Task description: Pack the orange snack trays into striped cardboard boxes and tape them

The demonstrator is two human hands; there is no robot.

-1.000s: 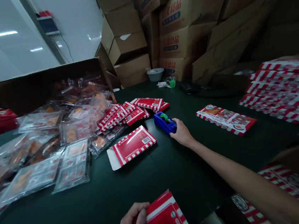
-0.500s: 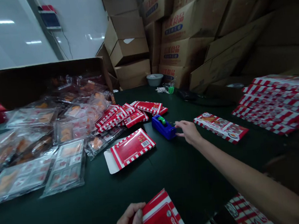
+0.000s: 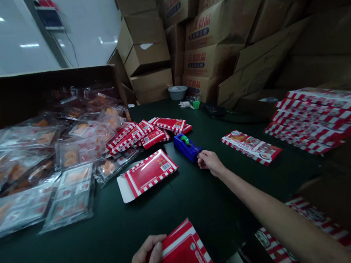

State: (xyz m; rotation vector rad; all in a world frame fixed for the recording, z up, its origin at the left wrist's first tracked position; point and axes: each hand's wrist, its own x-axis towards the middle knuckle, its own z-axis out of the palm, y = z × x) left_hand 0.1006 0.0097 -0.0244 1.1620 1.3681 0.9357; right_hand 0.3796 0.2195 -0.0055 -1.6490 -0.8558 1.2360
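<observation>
My left hand (image 3: pixel 146 260) grips a red box with striped white edges (image 3: pixel 184 256) at the bottom of the view, thumb on its face. My right hand (image 3: pixel 209 161) is closed in a pinch at the front end of a blue tape dispenser (image 3: pixel 187 148), which holds a green-cored roll (image 3: pixel 184 139). The fingertips seem to be on the end of the tape; the clear strip itself is hard to see. Left of the dispenser lies another red box (image 3: pixel 148 173), its white end flap (image 3: pixel 125 189) sticking out. Several red striped boxes (image 3: pixel 153 133) lie heaped behind it.
Clear-wrapped packs (image 3: pixel 71 197) pile up at left, spilling from a large carton (image 3: pixel 46 93). One flat printed box (image 3: pixel 251 146) lies right of my hand, near a tall stack of them (image 3: pixel 321 118). Brown cartons (image 3: pixel 214 58) and a grey bowl (image 3: pixel 177 92) stand behind.
My right hand's fingers have closed from a looser, spread pose into a pinch at the dispenser's end. The left hand keeps its hold on the box. The whole view has shifted slightly.
</observation>
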